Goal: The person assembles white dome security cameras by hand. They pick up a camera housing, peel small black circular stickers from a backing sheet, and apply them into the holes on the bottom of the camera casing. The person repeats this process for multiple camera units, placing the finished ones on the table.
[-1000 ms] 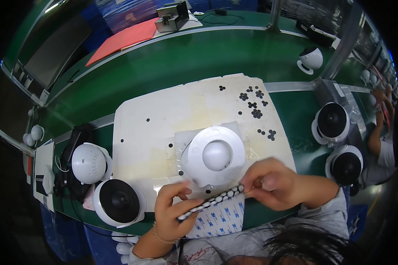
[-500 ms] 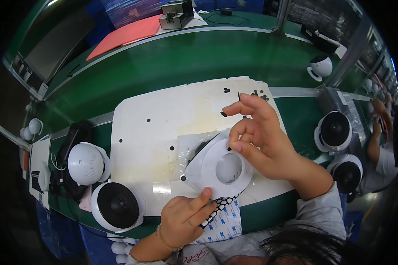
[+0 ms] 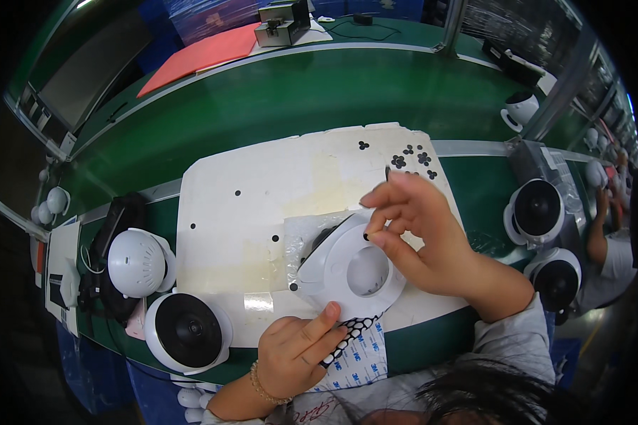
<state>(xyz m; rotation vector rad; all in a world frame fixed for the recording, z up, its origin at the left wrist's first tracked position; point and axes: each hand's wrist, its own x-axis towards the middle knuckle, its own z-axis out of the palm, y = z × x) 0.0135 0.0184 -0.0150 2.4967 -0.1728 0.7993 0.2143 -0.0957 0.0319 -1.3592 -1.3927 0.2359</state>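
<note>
A white camera-like device (image 3: 327,278) lies on the board with its round, ring-shaped base facing up and its dark front tilted to the far left. My right hand (image 3: 422,237) is over the ring's right edge, pinching a small black round pad (image 3: 366,237) between thumb and a finger. One more dark pad (image 3: 388,173) sticks to a raised fingertip. My left hand (image 3: 295,350) has its index and middle fingers stretched out, their tips at the base's near edge and over a black perforated pad sheet (image 3: 352,337). Its thumb is hidden.
The pale board (image 3: 220,212) carries scattered black pads and a cluster of pads (image 3: 398,161) at its far right. White devices stand on both sides, such as one at near left (image 3: 189,331) and one at right (image 3: 537,207). A co-worker's arm (image 3: 597,230) shows far right.
My right hand's raised fingers have dropped and curled slightly, uncovering more of the far-right pads. The pinched pad stays above the ring's edge. My left hand keeps its place.
</note>
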